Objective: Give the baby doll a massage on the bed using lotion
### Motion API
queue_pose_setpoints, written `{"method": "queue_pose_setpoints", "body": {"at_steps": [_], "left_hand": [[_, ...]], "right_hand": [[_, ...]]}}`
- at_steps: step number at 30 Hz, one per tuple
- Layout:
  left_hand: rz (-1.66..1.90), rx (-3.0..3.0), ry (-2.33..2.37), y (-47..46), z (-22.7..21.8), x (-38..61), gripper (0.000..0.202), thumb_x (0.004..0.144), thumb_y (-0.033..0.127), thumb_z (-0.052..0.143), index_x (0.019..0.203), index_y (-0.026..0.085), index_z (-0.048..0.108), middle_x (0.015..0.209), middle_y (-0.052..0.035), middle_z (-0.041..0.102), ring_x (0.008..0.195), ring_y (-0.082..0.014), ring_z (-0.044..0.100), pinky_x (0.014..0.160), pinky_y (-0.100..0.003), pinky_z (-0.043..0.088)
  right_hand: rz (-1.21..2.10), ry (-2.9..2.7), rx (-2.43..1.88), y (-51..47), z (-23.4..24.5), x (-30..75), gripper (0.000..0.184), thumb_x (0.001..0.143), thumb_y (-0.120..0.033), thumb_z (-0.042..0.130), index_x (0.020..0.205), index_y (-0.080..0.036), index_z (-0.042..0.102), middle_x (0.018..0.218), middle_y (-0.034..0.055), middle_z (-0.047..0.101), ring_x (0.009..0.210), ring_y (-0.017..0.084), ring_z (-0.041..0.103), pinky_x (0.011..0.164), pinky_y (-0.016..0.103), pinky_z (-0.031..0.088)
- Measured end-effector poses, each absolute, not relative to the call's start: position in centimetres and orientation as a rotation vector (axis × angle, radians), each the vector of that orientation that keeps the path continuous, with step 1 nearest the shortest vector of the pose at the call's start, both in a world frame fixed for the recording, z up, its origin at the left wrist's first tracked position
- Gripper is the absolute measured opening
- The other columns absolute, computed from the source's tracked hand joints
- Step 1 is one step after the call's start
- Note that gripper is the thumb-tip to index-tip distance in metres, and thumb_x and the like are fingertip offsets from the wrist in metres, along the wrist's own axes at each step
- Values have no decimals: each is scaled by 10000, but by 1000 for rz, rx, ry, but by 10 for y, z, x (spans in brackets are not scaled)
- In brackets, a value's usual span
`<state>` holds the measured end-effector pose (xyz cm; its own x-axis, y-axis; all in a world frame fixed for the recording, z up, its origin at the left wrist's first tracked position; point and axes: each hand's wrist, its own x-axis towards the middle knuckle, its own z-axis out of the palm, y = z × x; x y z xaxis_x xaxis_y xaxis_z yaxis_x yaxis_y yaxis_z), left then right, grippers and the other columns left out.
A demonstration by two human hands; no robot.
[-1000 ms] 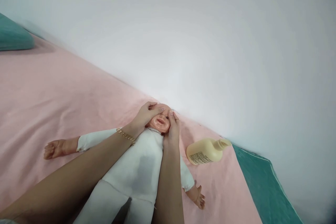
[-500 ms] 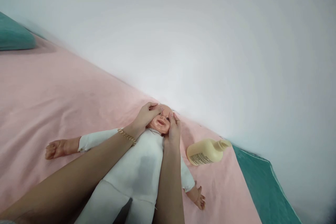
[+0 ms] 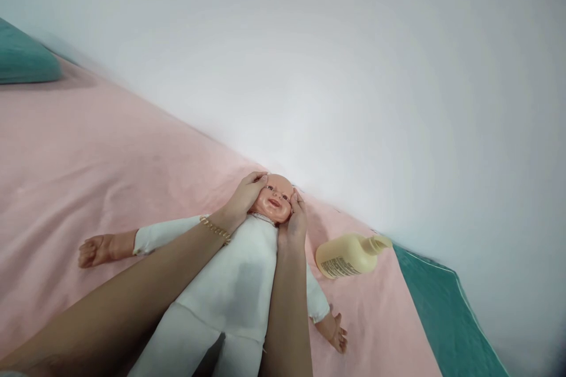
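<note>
A baby doll with a white cloth body and a hard plastic head lies on its back on the pink sheet, arms spread. My left hand, with a gold chain bracelet at the wrist, cups the side of the head on the left. Against the other side rests my right hand, fingers curled around it. Between my palms the doll's eyes and mouth are uncovered. My fingers behind the head are partly hidden. A pale yellow pump bottle stands right of my right hand.
The pink sheet is wrinkled at the left. A white wall rises right behind the doll's head. Teal fabric shows at the right, and a teal cushion-like piece lies at the far left.
My thumbs have slid outward from the doll's brow and eyes to the sides of its head, uncovering the eyes. My right hand has shifted slightly right. Doll and bottle lie essentially as before.
</note>
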<state>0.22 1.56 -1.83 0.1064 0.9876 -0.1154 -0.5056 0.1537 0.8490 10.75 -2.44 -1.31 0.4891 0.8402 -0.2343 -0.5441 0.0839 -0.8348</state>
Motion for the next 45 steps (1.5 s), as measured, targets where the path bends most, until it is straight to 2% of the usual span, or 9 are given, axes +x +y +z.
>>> {"method": "queue_pose_setpoints", "body": {"at_steps": [4, 7, 11, 16, 26, 33, 38, 45], "left_hand": [[1267, 776, 811, 16, -20, 2, 312, 812, 437, 677, 962, 165, 654, 1083, -103, 679, 1031, -259, 640, 914, -380, 502], [1269, 855, 833, 15, -19, 1, 406, 796, 493, 702, 1000, 148, 635, 1094, -116, 676, 1045, -267, 640, 925, -385, 496], [1247, 914, 893, 13, -15, -1, 501, 711, 356, 784, 1114, 135, 585, 1160, -142, 648, 1079, -280, 631, 926, -388, 498], [1238, 908, 937, 11, -12, -2, 483, 665, 279, 781, 1084, 143, 583, 1114, -133, 652, 1036, -282, 646, 894, -387, 513], [1245, 903, 918, 11, -12, -1, 406, 750, 341, 722, 1076, 142, 583, 1154, -143, 649, 1103, -284, 625, 979, -410, 475], [1246, 844, 827, 17, -20, 1, 349, 773, 387, 694, 1027, 154, 641, 1142, -119, 673, 1082, -278, 635, 972, -413, 484], [1269, 829, 820, 24, -26, 0, 334, 764, 337, 675, 1052, 167, 664, 1209, -121, 666, 1143, -293, 610, 990, -416, 481], [1274, 794, 854, 28, -28, 0, 290, 790, 261, 598, 1055, 178, 682, 1212, -117, 672, 1157, -294, 608, 1000, -436, 481]], "right_hand": [[1054, -363, -1022, -24, -13, 104, 308, 801, -337, 687, 1073, -209, 620, 1019, 35, 733, 915, 197, 707, 893, 410, 582], [1037, -435, -1030, -25, -14, 101, 428, 749, -415, 753, 1087, -201, 601, 1054, 53, 723, 960, 216, 701, 885, 402, 586], [1001, -442, -1115, -27, -15, 101, 594, 670, -384, 825, 1171, -231, 545, 1198, 49, 662, 1035, 203, 685, 885, 357, 590], [989, -478, -1156, -28, -15, 103, 656, 624, -368, 847, 1184, -231, 536, 1301, 74, 603, 1051, 203, 681, 876, 339, 595], [943, -449, -1214, -25, -14, 102, 509, 710, -395, 761, 1149, -221, 570, 1218, 71, 649, 1036, 195, 676, 889, 345, 580], [931, -414, -1147, -24, -14, 103, 334, 771, -296, 682, 1087, -211, 618, 1073, 31, 701, 945, 169, 683, 901, 355, 568], [961, -392, -1070, -22, -14, 103, 266, 801, -254, 624, 1062, -206, 637, 1012, 25, 732, 899, 168, 693, 919, 390, 563], [958, -341, -1023, -12, -31, 109, 281, 797, -233, 580, 1066, -210, 660, 1011, 44, 747, 884, 193, 703, 908, 441, 570]]}}
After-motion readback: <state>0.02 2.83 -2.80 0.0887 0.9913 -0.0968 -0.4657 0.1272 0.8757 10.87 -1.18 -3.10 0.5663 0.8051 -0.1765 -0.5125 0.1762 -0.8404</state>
